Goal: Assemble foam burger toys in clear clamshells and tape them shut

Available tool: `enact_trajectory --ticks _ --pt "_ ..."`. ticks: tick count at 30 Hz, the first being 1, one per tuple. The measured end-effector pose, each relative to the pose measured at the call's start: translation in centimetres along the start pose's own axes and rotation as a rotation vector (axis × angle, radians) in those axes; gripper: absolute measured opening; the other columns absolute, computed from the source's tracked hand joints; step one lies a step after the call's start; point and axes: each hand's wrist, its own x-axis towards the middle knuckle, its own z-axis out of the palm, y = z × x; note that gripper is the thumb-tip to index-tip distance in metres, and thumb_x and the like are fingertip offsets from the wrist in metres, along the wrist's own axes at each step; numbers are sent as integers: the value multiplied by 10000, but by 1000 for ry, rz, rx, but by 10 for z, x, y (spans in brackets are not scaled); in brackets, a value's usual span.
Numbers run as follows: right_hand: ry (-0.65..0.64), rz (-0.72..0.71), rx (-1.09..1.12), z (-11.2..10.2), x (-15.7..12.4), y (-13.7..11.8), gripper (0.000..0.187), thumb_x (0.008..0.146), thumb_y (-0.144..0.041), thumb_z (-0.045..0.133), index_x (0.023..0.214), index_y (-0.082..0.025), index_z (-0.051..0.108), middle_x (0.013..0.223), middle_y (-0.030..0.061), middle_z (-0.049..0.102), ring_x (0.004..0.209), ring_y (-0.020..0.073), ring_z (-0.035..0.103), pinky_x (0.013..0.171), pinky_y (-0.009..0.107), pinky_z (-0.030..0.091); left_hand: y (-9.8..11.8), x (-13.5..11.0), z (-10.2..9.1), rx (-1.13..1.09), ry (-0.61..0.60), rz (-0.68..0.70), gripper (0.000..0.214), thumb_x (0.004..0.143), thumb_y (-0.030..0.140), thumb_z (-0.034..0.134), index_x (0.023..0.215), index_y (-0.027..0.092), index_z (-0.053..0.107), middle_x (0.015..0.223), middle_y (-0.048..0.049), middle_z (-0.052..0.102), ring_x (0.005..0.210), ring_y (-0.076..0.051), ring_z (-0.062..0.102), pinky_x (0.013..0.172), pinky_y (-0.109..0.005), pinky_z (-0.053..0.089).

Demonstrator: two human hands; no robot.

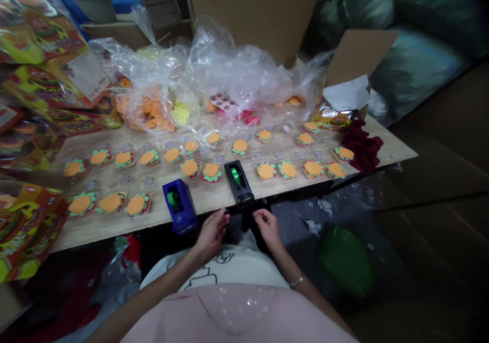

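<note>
My left hand (212,232) is held just off the table's front edge, its fingers curled and pinched together. A small dark speck shows at the fingertips, too small to name. Opposite it, my right hand (269,228) has its fingers bent and pressed together in a pinch; what it holds, if anything, cannot be made out. Between and beyond the hands stands a black tape dispenser (244,198) with a green roll. Left of it is a blue tape dispenser (185,215), also with green tape. Burger-shaped pieces, such as this orange-topped burger (212,172), sit in clear plastic trays in rows.
Clear bags (237,68) with orange, yellow and pink pieces line the table's back. Printed burger boxes (34,226) are stacked at left. An open carton (362,53) and a dark red cloth (364,149) are at right. A green object (346,261) lies below the wooden table (397,152).
</note>
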Motion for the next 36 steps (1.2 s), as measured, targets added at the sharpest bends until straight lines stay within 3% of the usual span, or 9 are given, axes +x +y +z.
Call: enact_trajectory --ticks 3,6,12,16,21,23,27,36 --pt "-209 183 113 30 -6 -1 336 659 -471 694 795 -164 673 614 -9 580 488 89 445 466 215 332 -1 -1 2 -26 -21 11 416 564 445 777 864 181 659 754 -31 684 661 -131 625 534 -195 381" --pt "-261 221 210 53 -5 -4 329 657 -455 700 824 -171 695 654 4 626 487 79 460 471 205 340 -1 -4 2 -8 -28 67 383 573 422 778 848 173 682 722 -25 680 660 -124 617 530 -186 363" --pt "-243 141 243 62 -3 -1 231 683 -385 683 652 -157 660 582 -7 609 494 79 457 480 202 317 -8 -3 -1 90 -20 180 315 572 364 774 787 141 713 678 -40 682 647 -149 609 573 -225 410" --pt "-225 133 259 66 -6 4 204 683 -355 676 631 -167 617 583 -25 575 507 78 443 498 202 323 -12 -3 -5 145 4 289 257 598 336 754 771 149 715 759 -50 700 746 -185 622 729 -290 469" --pt "-174 101 307 81 -10 7 228 688 -389 665 640 -184 577 534 -58 477 495 77 391 508 207 323 -7 -5 -13 174 84 471 464 639 337 723 1065 165 652 901 -49 697 861 -190 625 826 -306 461" --pt "-153 101 334 86 -10 9 241 686 -406 666 655 -186 574 545 -55 475 504 80 400 515 211 335 -6 -6 -17 176 74 459 455 631 341 719 1038 150 644 850 -46 695 808 -181 628 798 -303 465" --pt "-70 121 396 93 -7 13 267 665 -434 674 692 -192 562 593 -48 493 500 76 402 507 214 342 -6 -5 -21 201 19 343 304 579 354 728 786 140 669 728 -46 684 692 -174 613 697 -291 465" --pt "-8 133 469 98 -7 17 284 643 -436 700 672 -186 568 560 -48 497 488 76 399 487 213 341 -2 3 -7 223 -17 166 422 619 492 700 784 104 688 706 -99 691 582 -156 589 497 -224 326"
